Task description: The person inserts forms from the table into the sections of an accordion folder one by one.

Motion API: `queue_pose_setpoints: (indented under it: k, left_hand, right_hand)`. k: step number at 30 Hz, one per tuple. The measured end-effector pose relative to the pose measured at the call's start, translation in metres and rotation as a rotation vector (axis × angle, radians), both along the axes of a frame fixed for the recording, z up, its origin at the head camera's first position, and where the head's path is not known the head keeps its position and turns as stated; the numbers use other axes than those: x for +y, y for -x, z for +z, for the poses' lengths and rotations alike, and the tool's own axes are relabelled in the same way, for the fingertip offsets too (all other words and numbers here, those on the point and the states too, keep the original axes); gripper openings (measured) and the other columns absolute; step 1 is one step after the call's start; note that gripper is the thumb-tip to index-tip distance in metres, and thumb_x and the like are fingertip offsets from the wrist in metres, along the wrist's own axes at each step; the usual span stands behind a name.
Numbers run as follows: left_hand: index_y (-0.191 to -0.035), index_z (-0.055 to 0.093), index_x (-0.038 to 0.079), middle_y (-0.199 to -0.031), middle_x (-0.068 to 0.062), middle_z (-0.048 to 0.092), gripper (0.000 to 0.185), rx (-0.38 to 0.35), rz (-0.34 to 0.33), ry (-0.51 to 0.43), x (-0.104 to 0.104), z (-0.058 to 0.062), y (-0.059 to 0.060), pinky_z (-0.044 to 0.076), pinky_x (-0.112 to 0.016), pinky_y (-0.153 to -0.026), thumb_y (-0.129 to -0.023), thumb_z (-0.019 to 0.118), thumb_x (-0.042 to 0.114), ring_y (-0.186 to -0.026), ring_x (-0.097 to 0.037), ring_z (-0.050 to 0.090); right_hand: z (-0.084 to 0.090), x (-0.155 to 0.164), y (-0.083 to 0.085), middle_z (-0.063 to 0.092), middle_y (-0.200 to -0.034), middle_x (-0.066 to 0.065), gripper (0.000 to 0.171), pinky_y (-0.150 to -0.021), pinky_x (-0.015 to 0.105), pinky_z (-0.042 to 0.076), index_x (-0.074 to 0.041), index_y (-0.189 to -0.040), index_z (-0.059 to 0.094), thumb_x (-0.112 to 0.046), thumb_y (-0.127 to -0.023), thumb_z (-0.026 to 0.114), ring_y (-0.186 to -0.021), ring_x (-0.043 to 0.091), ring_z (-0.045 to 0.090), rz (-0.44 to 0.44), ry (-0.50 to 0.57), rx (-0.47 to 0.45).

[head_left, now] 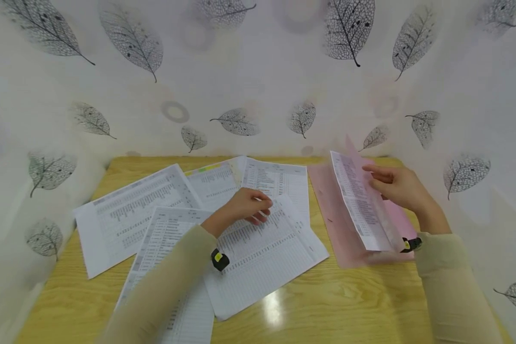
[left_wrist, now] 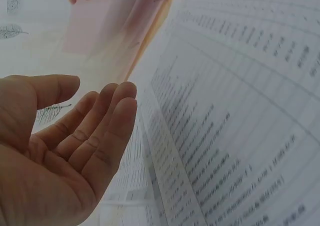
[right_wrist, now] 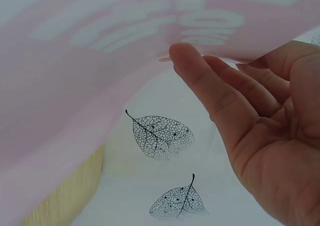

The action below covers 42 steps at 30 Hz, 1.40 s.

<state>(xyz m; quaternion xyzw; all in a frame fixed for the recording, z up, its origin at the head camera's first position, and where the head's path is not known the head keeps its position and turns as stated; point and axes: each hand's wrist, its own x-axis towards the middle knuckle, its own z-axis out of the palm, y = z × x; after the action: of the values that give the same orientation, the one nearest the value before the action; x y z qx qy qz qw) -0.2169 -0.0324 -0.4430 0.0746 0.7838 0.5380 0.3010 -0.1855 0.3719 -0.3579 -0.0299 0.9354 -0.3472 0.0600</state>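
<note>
while the right hand (head_left: 397, 187) lifts it, the pink folder (head_left: 348, 229) gapes, translucent.

I am seeing a printed sheet (head_left: 361, 203) standing nearly on edge inside the open pink translucent folder (head_left: 339, 224), which is lying at the table's right side. Another printed sheet (head_left: 262, 253), dense with table rows, is lying flat atop overlapping pages.

Pale leaf-print walls (head_left: 258, 71); wooden table (head_left: 327, 306), glossy light glare.
</note>
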Motion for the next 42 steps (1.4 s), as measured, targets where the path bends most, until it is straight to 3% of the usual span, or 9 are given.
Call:
queue_pose_setpoints:
  k: [6, 12, 18, 24, 32, 36, 42]
  left_hand:
    - [-0.127, 0.071, 0.006, -0.107, -0.015, 0.078, 0.032, -0.018, 0.068, 0.052, -0.041, 0.001, 0.000, 0.066, -0.035, -0.073, -0.103, 0.070, 0.028, -0.084, -0.021, 0.078]
    - [-0.128, 0.070, 0.003, -0.107, -0.016, 0.078, 0.034, 0.001, 0.093, 0.093, -0.067, 0.002, -0.001, 0.066, -0.034, -0.074, -0.103, 0.069, 0.027, -0.083, -0.021, 0.078]
    - [-0.121, 0.073, 0.003, -0.099, -0.014, 0.078, 0.029, 0.083, 0.102, 0.169, -0.082, -0.001, -0.003, 0.064, -0.031, -0.069, -0.102, 0.070, 0.025, -0.078, -0.019, 0.076]
    - [-0.118, 0.076, 0.003, -0.086, -0.011, 0.077, 0.029, 0.187, 0.072, 0.256, -0.087, -0.002, -0.004, 0.059, -0.027, -0.061, -0.101, 0.070, 0.026, -0.067, -0.016, 0.069]
    - [-0.116, 0.077, 0.005, -0.083, -0.004, 0.072, 0.029, 0.202, 0.008, 0.361, -0.079, -0.004, -0.001, 0.051, -0.023, -0.057, -0.101, 0.070, 0.028, -0.061, -0.012, 0.059]
    - [-0.113, 0.078, 0.007, -0.088, -0.005, 0.074, 0.026, 0.212, 0.005, 0.399, -0.075, -0.006, -0.001, 0.050, -0.023, -0.059, -0.099, 0.072, 0.028, -0.066, -0.013, 0.059]
    - [-0.100, 0.079, 0.009, -0.096, -0.005, 0.074, 0.020, 0.247, -0.017, 0.464, -0.069, -0.008, -0.002, 0.052, -0.026, -0.072, -0.091, 0.080, 0.027, -0.083, -0.018, 0.063]
  right_hand:
    - [0.000, 0.001, -0.002, 0.060, -0.143, 0.027, 0.050, -0.069, 0.020, 0.061, -0.005, -0.151, 0.056, -0.022, -0.105, 0.063, -0.096, -0.027, 0.054, 0.004, 0.000, 0.006]
    - [0.001, -0.001, -0.005, 0.060, -0.144, 0.029, 0.049, -0.069, 0.021, 0.062, -0.005, -0.151, 0.057, -0.022, -0.105, 0.065, -0.093, -0.029, 0.051, 0.006, -0.003, 0.008]
    - [0.002, -0.002, -0.004, 0.062, -0.142, 0.029, 0.049, -0.068, 0.020, 0.061, -0.005, -0.151, 0.056, -0.020, -0.105, 0.064, -0.089, -0.023, 0.056, 0.008, -0.018, 0.004]
    - [0.003, -0.002, -0.004, 0.064, -0.139, 0.029, 0.048, -0.067, 0.021, 0.061, -0.004, -0.150, 0.057, -0.020, -0.106, 0.064, -0.087, -0.019, 0.060, 0.015, -0.030, 0.012]
    - [0.002, -0.001, -0.008, 0.061, -0.143, 0.029, 0.049, -0.069, 0.023, 0.063, -0.005, -0.151, 0.057, -0.021, -0.105, 0.064, -0.091, -0.025, 0.055, 0.005, -0.005, -0.004]
    - [0.003, -0.001, -0.007, 0.061, -0.144, 0.028, 0.049, -0.070, 0.022, 0.062, -0.007, -0.151, 0.057, -0.023, -0.105, 0.063, -0.092, -0.028, 0.052, 0.004, -0.021, 0.000]
    - [0.004, -0.001, -0.006, 0.063, -0.143, 0.026, 0.048, -0.068, 0.022, 0.061, -0.009, -0.150, 0.059, -0.025, -0.105, 0.063, -0.087, -0.017, 0.060, 0.006, -0.060, 0.014]
